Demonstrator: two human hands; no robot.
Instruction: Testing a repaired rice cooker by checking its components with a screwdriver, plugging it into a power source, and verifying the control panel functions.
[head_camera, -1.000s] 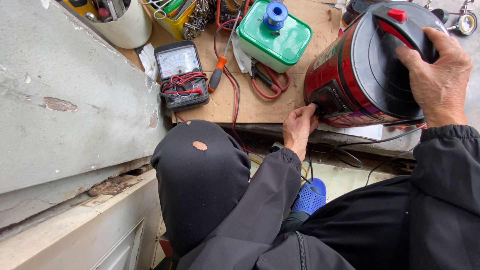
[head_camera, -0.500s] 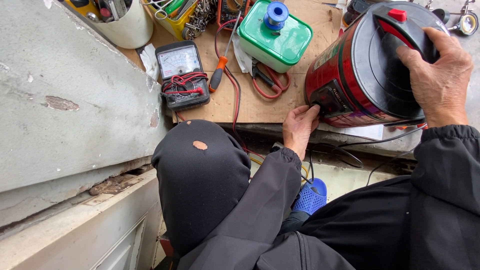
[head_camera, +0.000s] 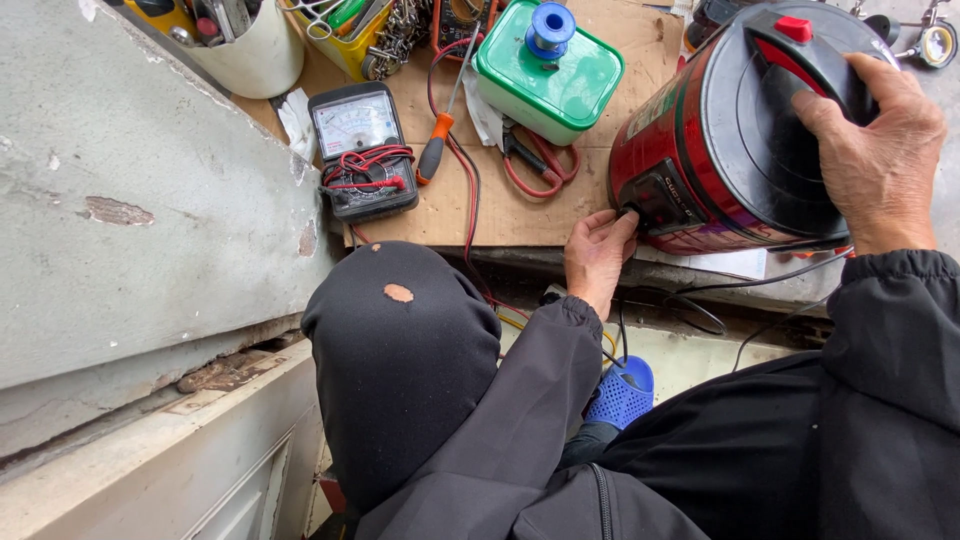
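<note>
Left hand (head_camera: 597, 252) is pinching at the black panel low on the front of the red cooker (head_camera: 700, 150), fingers closed on it. Right hand (head_camera: 875, 150) is gripping the black lid on top. The cooker is tipped on the desk's (head_camera: 530, 210) right edge, with a multimeter (head_camera: 362, 150) and green box (head_camera: 550, 70) further back.

Red cooker (head_camera: 690, 150) w/ black lid, tipped on side, at cardboard-topped bench (head_camera: 560, 205) edge.

I saw the cooker (head_camera: 720, 150) had a glossy red metal shell and a matt black plastic lid. The worktop (head_camera: 520, 205) was rough brown cardboard, the box (head_camera: 548, 72) smooth green plastic, the wall (head_camera: 130, 190) coarse, chipped concrete.
</note>
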